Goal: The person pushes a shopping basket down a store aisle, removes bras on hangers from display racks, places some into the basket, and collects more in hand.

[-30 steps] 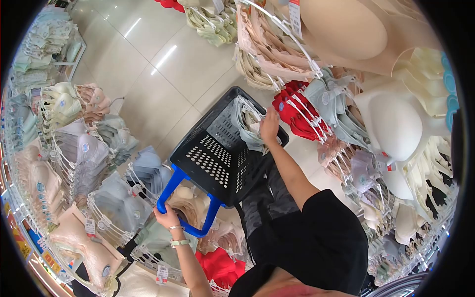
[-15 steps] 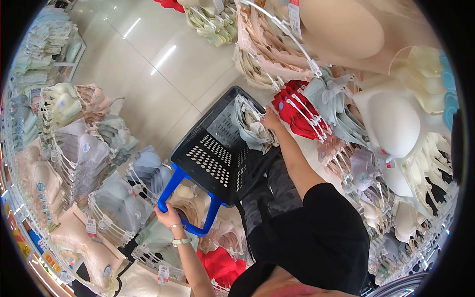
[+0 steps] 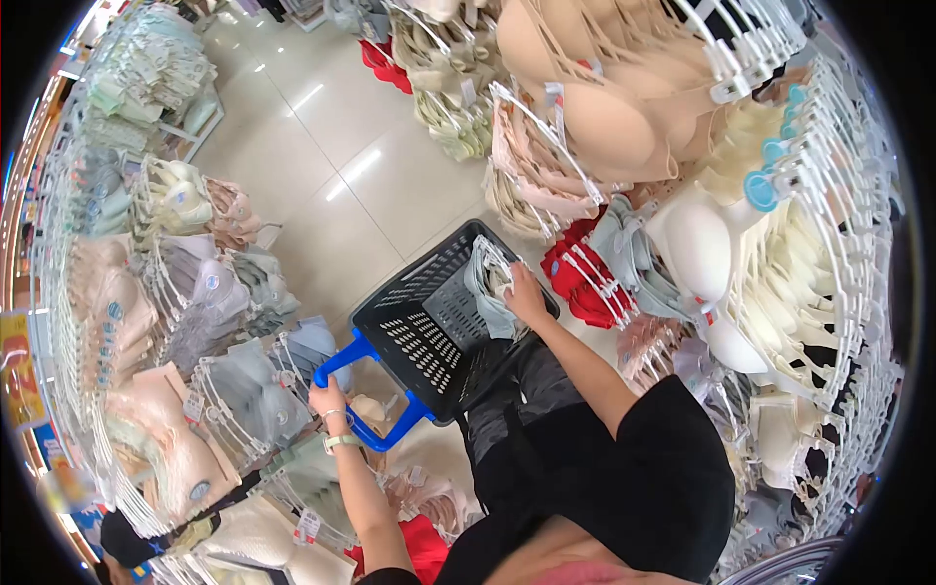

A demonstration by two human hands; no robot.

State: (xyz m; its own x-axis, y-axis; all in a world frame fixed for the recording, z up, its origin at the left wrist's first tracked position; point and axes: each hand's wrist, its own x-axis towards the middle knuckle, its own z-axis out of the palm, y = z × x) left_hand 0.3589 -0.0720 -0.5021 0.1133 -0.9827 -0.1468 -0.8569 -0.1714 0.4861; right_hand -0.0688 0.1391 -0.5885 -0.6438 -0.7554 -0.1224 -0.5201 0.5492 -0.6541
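My left hand (image 3: 328, 397) is closed around the blue handle (image 3: 395, 435) of a black shopping basket (image 3: 395, 292), which is tilted in front of my legs. A bracelet and a pale-banded watch (image 3: 340, 442) are on that wrist. At the basket's far right end, my right hand (image 3: 525, 294) grips a bundle of pale blue bras (image 3: 492, 302) with white hangers. The bundle sits inside the basket against its side wall, and the fingertips are partly hidden in it. Holes pattern the basket's walls, and part of its floor shows.
Racks of hanging bras line both sides. On the right are beige bras (image 3: 614, 127), white bras (image 3: 692, 249) and red bras (image 3: 585, 283) close to my right hand. Grey bras (image 3: 249, 390) hang by my left arm. A tiled floor (image 3: 322, 185) runs ahead between the racks.
The view has shifted, so the basket and nearby racks sit lower in it and more of the upper right rack shows. Both hands keep their places on the handle and the bras.
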